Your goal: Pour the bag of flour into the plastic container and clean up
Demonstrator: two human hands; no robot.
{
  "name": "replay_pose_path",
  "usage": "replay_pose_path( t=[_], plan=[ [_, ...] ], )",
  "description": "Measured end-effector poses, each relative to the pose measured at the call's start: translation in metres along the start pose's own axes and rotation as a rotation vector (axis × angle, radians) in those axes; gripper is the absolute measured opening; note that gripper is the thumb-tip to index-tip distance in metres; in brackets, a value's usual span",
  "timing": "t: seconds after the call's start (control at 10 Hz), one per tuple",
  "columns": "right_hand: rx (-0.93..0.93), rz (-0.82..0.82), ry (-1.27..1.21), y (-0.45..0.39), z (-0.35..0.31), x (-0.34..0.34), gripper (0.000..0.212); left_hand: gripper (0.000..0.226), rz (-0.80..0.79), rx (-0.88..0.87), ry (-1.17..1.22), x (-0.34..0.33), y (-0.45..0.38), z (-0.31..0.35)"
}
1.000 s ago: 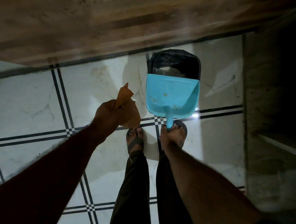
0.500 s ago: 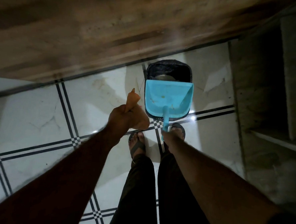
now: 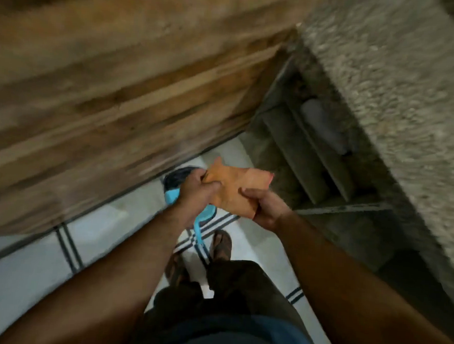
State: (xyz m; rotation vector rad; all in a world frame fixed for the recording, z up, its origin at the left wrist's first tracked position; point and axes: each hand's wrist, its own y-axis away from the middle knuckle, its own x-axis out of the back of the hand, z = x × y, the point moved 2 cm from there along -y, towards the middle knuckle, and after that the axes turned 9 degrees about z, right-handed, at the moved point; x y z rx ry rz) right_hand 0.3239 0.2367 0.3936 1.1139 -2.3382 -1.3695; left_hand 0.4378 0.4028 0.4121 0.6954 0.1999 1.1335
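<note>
Evidently the work is deep in the clean-up half. No flour bag in its full form and no plastic container show in the head view, so whether the pouring is finished cannot be confirmed from here; the setting suggests it is.

Both hands hold one orange cloth [image 3: 234, 188] (possibly crumpled paper; blur makes the material uncertain) in the air in front of the body. Left hand [image 3: 196, 194]: fingers curled, pinching the cloth's left edge. Right hand [image 3: 265, 207]: fingers and thumb curled round the lower right corner. The cloth is stretched between them, as if being folded or bunched.

Below the hands, on the white tiled floor [image 3: 28, 279], a blue dustpan [image 3: 172, 195] lies over the mouth of a black-lined bin [image 3: 179, 175], its handle [image 3: 199, 231] pointing back toward the sandalled foot [image 3: 221, 247]. Neither hand touches the dustpan. Its position suggests sweepings were tipped in; the contents are not visible.

A wooden cabinet face [image 3: 119, 85] fills the upper left; a speckled stone counter [image 3: 399, 76] with shelves beneath sits at right.

Judged remaining: dispose of or stow the cloth, put the dustpan away. Frame is heavily motion-blurred.
</note>
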Motion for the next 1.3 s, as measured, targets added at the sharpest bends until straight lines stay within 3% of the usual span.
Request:
replay_pose_path(
  t=[0.1,0.2,0.3,0.4,0.7,0.8,0.9,1.0,1.1,1.2,1.3],
  plan=[
    [0.160,0.177,0.038,0.031,-0.034,0.037,0.041,0.022,-0.096,-0.118,-0.122,-0.036,0.011,0.050],
    [0.288,0.338,0.036,0.064,-0.068,0.083,0.058,0.009,-0.192,-0.197,-0.186,-0.077,0.041,0.105],
    [0.376,0.378,-0.036,0.083,-0.107,0.133,0.048,0.012,-0.267,-0.301,-0.243,-0.124,0.051,0.144],
    [0.469,0.400,-0.089,0.087,-0.154,0.194,0.050,0.014,-0.320,-0.387,-0.314,-0.189,0.050,0.180],
    [0.477,0.656,-0.092,0.053,-0.255,0.323,0.042,0.012,-0.269,-0.480,-0.468,-0.371,-0.006,0.254],
    [0.369,0.684,0.070,0.032,-0.260,0.344,0.052,0.014,-0.215,-0.580,-0.778,-0.400,-0.033,0.261],
    [0.368,0.840,0.363,0.023,-0.258,0.360,0.059,0.042,-0.100,-0.766,-1.228,-0.405,-0.037,0.257],
    [0.420,0.932,0.560,0.025,-0.252,0.360,0.052,0.044,-0.118,-1.083,-1.443,-0.409,-0.034,0.247],
    [0.436,0.938,0.684,0.038,-0.244,0.356,0.039,0.040,-0.235,-1.249,-1.541,-0.417,-0.028,0.243],
    [0.438,0.962,0.674,0.066,-0.241,0.358,0.026,0.042,-0.316,-1.283,-1.568,-0.429,-0.018,0.244],
    [0.415,1.089,0.749,0.092,-0.237,0.370,0.041,0.047,-0.364,-1.309,-1.511,-0.447,-0.009,0.248]
  ],
)
